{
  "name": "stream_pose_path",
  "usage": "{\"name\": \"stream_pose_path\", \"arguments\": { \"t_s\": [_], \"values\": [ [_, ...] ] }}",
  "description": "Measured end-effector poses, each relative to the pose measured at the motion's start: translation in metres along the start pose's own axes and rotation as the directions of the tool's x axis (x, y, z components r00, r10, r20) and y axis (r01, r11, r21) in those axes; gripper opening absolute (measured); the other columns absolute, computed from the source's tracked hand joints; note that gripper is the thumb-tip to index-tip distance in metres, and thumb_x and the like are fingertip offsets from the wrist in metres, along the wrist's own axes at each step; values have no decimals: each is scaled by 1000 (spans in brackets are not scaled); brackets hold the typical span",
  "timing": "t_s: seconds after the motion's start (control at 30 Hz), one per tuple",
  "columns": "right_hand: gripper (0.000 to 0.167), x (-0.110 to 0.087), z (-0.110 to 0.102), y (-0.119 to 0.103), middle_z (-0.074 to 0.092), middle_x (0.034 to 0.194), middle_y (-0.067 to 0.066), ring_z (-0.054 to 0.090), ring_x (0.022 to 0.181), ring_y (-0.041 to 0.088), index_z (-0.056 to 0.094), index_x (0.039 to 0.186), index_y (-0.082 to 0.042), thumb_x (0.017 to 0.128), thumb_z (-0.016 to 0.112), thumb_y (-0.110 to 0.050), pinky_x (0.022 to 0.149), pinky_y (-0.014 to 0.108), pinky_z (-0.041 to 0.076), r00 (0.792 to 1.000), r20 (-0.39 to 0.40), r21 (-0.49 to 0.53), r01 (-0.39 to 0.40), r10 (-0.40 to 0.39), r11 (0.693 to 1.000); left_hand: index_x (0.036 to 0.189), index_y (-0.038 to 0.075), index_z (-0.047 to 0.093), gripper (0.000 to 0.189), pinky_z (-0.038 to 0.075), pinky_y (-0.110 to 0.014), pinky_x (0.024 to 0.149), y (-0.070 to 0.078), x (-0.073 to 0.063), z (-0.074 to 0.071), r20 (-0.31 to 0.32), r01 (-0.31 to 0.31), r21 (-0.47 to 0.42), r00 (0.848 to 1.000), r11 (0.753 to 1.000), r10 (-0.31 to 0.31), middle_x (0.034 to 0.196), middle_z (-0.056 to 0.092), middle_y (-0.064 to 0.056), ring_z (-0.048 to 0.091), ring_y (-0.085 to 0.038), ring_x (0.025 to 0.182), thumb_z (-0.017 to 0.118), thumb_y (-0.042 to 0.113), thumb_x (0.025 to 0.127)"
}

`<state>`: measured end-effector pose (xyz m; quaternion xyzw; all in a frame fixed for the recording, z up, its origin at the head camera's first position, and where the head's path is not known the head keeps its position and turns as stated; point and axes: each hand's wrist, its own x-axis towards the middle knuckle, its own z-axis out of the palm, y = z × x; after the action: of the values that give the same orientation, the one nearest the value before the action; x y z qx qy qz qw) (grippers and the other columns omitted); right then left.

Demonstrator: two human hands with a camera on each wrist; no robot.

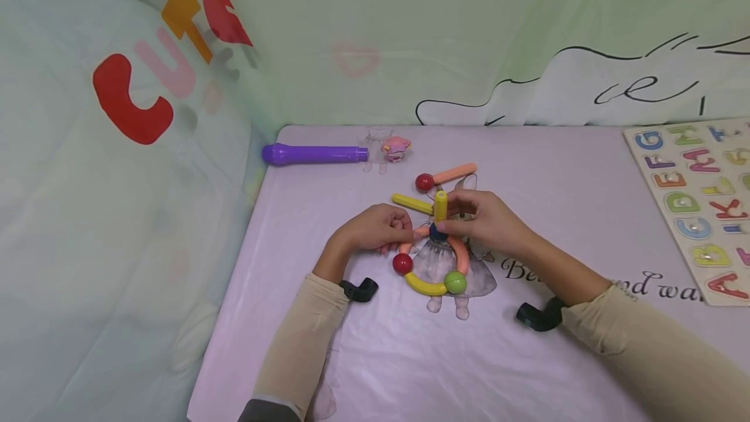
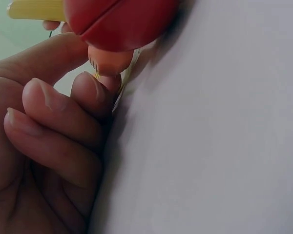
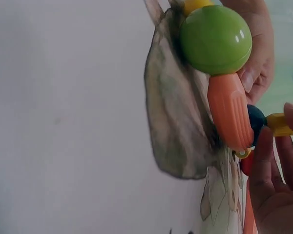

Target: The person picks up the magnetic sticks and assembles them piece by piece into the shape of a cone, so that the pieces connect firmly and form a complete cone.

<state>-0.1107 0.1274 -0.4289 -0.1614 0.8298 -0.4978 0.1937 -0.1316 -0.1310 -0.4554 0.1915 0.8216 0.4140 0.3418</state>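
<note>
A ring of curved rods and balls lies on the table: red ball (image 1: 402,264), yellow curved rod (image 1: 426,285), green ball (image 1: 455,282), orange curved rods (image 1: 460,254) and dark blue ball (image 1: 437,234). A straight yellow stick (image 1: 441,204) stands upright on the blue ball. My right hand (image 1: 483,213) pinches this stick low down, fingertips close to the blue ball (image 3: 255,122). At the ring's left side, my left hand (image 1: 377,228) pinches the left orange curved rod (image 2: 111,61) above the red ball (image 2: 122,22), its other fingers curled.
Behind the hands lie another yellow stick (image 1: 412,203) and a red ball (image 1: 424,182) joined to an orange stick (image 1: 457,172). Farther back are a purple toy microphone (image 1: 316,155) and a small pink toy (image 1: 396,148). An alphabet board (image 1: 662,195) lies at right.
</note>
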Motion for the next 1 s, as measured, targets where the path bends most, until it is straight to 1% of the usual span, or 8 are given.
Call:
{"name": "stream_pose_path", "arguments": {
  "t_s": [0.07,0.13,0.27,0.5,0.77,0.9,0.97,1.0],
  "values": [
    [31,0,-2,2,72,116,6,66,116,26,69,120,-12,92,78,-18,103,52,52,1000,19,-20,2,-2,1000,86,15,66,27,44,-25,51,0,0,0,0,2,-3,1000,1000,-2,63,58,1,50,-13,52,70,40,96],
    [31,1,-3,3,72,117,7,66,116,27,68,121,-11,91,77,-13,104,54,51,999,38,-40,4,-2,999,86,15,66,28,44,-25,51,0,0,0,-1,4,-9,1000,1000,-4,63,58,1,50,-13,52,70,41,96],
    [33,1,-4,4,72,115,8,67,113,27,68,121,-10,90,78,-10,102,53,53,998,63,-80,9,-4,997,90,14,67,27,43,-24,50,0,-1,0,-3,15,-26,1000,1000,-15,63,57,1,50,-13,52,73,40,94],
    [26,-4,-6,4,73,110,5,68,112,30,68,112,-13,89,80,-11,98,54,54,997,62,-145,46,-37,988,100,16,67,30,42,-23,51,2,-2,0,1,33,-20,999,999,-33,60,52,4,51,-12,51,84,35,84],
    [24,-14,-11,8,73,107,2,69,115,32,68,110,-15,89,80,-12,94,51,58,997,17,-212,76,-74,974,100,15,67,29,41,-24,51,1,-2,1,13,26,-36,1000,999,-26,60,53,3,51,-13,51,80,37,88],
    [24,-21,-15,12,74,105,1,69,114,32,67,109,-15,89,80,-13,90,48,60,996,-20,-245,75,-83,966,103,13,66,23,42,-25,51,-2,-1,-1,21,-2,-72,1000,997,3,64,57,1,52,-14,51,73,34,95],
    [26,-25,-17,14,74,104,0,71,109,30,67,111,-15,89,81,-14,88,45,60,996,-41,-265,71,-84,962,107,13,66,21,45,-26,52,-3,0,-2,25,-20,-91,999,996,22,68,59,-1,54,-15,52,69,31,98],
    [27,-27,-19,15,74,104,0,71,106,29,67,112,-15,89,81,-15,86,40,61,995,-51,-275,68,-85,959,109,12,66,19,47,-27,54,-3,-1,-2,23,-28,-100,999,995,30,70,60,-2,55,-15,53,67,29,99]
  ]
}}
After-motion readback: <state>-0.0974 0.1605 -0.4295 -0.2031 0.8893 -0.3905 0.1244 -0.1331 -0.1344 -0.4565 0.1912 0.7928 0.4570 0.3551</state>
